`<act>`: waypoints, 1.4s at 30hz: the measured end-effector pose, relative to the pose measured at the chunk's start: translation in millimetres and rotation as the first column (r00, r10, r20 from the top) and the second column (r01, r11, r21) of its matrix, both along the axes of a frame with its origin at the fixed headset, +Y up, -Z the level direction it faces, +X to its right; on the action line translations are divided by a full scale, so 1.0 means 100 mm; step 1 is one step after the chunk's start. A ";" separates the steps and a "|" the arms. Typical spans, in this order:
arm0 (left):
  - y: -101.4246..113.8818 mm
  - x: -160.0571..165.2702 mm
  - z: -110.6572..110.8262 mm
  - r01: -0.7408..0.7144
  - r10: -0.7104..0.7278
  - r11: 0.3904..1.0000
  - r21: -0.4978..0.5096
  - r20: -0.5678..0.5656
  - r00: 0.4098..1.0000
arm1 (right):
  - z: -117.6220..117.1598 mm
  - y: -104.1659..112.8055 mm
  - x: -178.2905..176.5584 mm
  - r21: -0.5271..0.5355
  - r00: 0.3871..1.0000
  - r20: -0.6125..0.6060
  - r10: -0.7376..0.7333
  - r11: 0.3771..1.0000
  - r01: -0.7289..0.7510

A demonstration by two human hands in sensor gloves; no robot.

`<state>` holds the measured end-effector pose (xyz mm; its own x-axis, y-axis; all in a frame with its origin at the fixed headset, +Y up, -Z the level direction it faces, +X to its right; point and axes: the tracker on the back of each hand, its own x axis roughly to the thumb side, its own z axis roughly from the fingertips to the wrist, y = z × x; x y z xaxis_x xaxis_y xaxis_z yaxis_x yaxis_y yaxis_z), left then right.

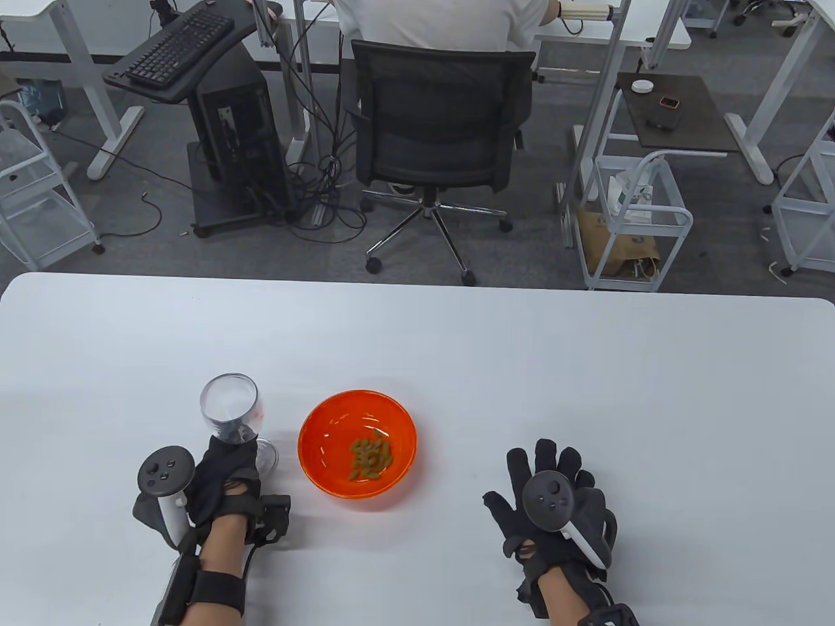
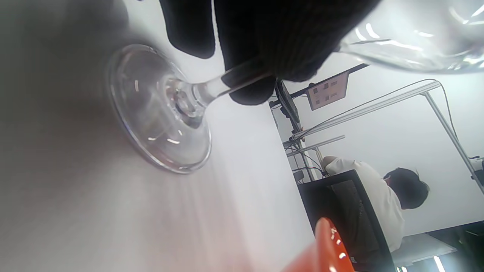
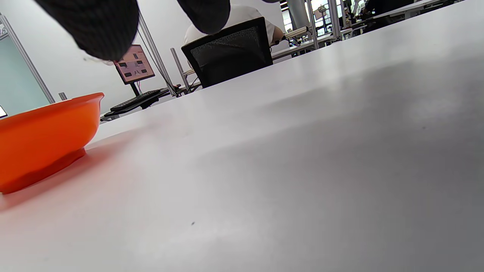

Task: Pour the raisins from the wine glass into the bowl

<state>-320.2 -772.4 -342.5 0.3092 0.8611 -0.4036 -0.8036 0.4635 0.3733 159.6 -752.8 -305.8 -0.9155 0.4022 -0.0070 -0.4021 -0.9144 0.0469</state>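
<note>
An orange bowl [image 1: 357, 443] stands on the white table [image 1: 456, 339] with a small heap of raisins [image 1: 370, 458] in it. Its rim shows in the left wrist view [image 2: 332, 245] and its side in the right wrist view [image 3: 45, 136]. My left hand [image 1: 225, 466] grips the stem of a clear wine glass [image 1: 229, 407], which stands upright just left of the bowl and looks empty. In the left wrist view my fingers [image 2: 272, 41] wrap the stem above the glass's foot [image 2: 159, 113], which rests on the table. My right hand [image 1: 554, 489] lies flat and open on the table, right of the bowl.
The table's far edge [image 1: 417, 287] runs across the middle of the table view. Beyond it are a black office chair [image 1: 443, 124] with a seated person, desks and white carts.
</note>
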 end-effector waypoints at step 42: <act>0.80 1.68 0.45 0.718 -0.661 0.693 0.073 0.462 0.591 | 0.02 0.09 0.02 0.013 0.999 -0.032 -0.019 1.000 0.019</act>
<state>-152.0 -692.4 -297.3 0.9493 0.2757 -0.1513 -0.2800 0.9600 -0.0075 161.5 -743.8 -303.7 -0.9074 0.4193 0.0277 -0.4177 -0.9073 0.0483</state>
